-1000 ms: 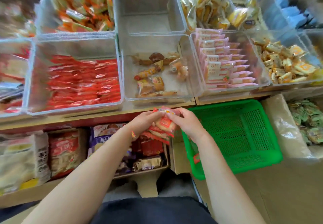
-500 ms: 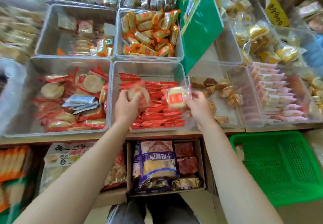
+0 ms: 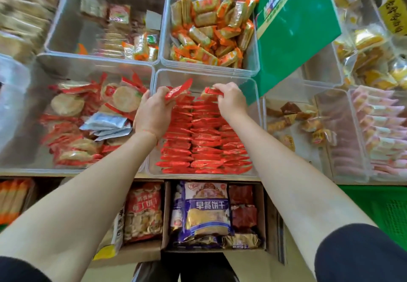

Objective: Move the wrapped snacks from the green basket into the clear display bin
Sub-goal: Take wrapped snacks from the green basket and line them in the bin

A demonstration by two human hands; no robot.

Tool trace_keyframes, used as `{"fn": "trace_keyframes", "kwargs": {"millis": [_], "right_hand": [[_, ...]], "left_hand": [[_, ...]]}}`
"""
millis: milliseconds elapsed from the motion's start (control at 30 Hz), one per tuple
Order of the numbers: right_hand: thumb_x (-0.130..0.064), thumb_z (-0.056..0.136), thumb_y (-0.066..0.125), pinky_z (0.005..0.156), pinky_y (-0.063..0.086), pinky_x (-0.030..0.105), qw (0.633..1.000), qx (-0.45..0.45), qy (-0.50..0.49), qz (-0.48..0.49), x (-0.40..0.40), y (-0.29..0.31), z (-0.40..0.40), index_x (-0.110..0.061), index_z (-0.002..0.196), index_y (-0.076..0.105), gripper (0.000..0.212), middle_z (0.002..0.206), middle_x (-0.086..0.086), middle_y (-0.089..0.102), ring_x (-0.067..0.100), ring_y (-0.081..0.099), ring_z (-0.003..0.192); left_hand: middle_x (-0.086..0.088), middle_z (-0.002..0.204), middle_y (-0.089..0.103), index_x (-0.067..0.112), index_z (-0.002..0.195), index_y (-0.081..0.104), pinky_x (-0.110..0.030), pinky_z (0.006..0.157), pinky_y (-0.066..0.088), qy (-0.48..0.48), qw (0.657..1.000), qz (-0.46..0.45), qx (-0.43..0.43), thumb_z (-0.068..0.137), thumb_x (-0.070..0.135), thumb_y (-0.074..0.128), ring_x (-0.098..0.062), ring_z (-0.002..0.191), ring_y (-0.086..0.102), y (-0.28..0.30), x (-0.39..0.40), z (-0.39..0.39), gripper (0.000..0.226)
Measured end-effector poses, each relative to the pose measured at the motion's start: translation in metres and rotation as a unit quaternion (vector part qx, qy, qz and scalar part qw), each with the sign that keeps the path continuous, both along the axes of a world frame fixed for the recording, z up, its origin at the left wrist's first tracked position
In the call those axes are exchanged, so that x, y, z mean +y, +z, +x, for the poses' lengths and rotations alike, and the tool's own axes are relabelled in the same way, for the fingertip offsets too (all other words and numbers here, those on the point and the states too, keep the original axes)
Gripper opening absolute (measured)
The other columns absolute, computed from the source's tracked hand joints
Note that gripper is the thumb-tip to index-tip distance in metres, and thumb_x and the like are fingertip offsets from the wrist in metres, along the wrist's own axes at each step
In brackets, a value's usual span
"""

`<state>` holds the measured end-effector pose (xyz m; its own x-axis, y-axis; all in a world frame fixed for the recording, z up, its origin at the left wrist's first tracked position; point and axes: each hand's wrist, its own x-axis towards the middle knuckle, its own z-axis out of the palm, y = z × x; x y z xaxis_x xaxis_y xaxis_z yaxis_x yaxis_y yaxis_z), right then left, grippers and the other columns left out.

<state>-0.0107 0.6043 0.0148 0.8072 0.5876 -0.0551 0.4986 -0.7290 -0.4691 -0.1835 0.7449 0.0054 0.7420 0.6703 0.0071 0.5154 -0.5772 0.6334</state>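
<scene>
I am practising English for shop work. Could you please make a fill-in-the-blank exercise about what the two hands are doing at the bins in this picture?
1. The left hand grips a wrapped snack whose wrapper is ____.
2. Both hands are over the clear display bin, where red packets lie in ____.
3. The right hand pinches a ____.
4. The basket at the lower right is ____.

Missing words: red; rows; snack; green

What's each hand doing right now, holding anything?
Left hand: grips a red wrapped snack over the clear display bin.
Right hand: pinches another red snack there.
</scene>
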Motion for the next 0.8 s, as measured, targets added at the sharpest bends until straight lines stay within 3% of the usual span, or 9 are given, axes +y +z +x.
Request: {"fn": "trace_keyframes", "kwargs": {"millis": [200,333,533,700,800], "right_hand": [[-0.018,0.099,0.043,0.083,0.04,0.03,0.998,0.008,0.008,-0.055,0.022,-0.032,0.002,-0.019,0.129,0.062,0.036,0.119,0.006,0.055,0.027,0.054,0.112],[-0.01,0.099,0.045,0.085,0.049,0.036,0.994,-0.011,0.04,-0.097,0.032,-0.036,0.003,-0.017,0.126,0.066,0.034,0.112,0.011,0.061,0.033,0.059,0.105],[-0.018,0.102,0.046,0.108,0.036,0.037,0.965,0.091,0.127,-0.212,0.049,-0.026,0.007,-0.022,0.146,0.045,0.045,0.149,0.01,0.042,0.031,0.043,0.134],[-0.02,0.096,0.055,0.096,0.04,0.032,0.941,0.14,0.16,-0.265,0.054,0.0,0.018,-0.019,0.137,0.055,0.042,0.138,0.007,0.055,0.027,0.052,0.124],[-0.018,0.098,0.053,0.101,0.04,0.035,0.929,0.15,0.162,-0.296,0.056,0.004,0.022,-0.02,0.143,0.049,0.046,0.142,0.007,0.051,0.028,0.05,0.128]], "left_hand": [[-0.009,0.095,0.064,0.019,0.104,0.05,-0.054,0.089,0.044,-0.013,1.0,0.014,-0.008,0.096,0.033,0.052,-0.044,0.11,0.047,0.001,0.001,-0.001,0.016],[-0.011,0.09,0.064,0.01,0.102,0.054,-0.052,0.099,0.039,-0.016,0.999,0.026,-0.018,0.098,0.023,0.052,-0.039,0.096,0.046,0.006,-0.002,0.0,0.014],[-0.01,0.089,0.064,0.007,0.102,0.056,-0.047,0.108,0.032,-0.021,0.998,0.04,-0.034,0.098,0.02,0.051,-0.031,0.087,0.046,0.012,-0.004,-0.001,0.014],[-0.008,0.092,0.066,0.008,0.106,0.056,-0.046,0.113,0.027,-0.025,0.999,0.035,-0.027,0.098,0.02,0.05,-0.031,0.091,0.05,0.007,-0.002,-0.001,0.015],[-0.008,0.094,0.066,0.009,0.108,0.056,-0.043,0.117,0.022,-0.023,0.999,0.034,-0.027,0.099,0.02,0.05,-0.03,0.096,0.05,0.01,-0.002,-0.001,0.016]]}}
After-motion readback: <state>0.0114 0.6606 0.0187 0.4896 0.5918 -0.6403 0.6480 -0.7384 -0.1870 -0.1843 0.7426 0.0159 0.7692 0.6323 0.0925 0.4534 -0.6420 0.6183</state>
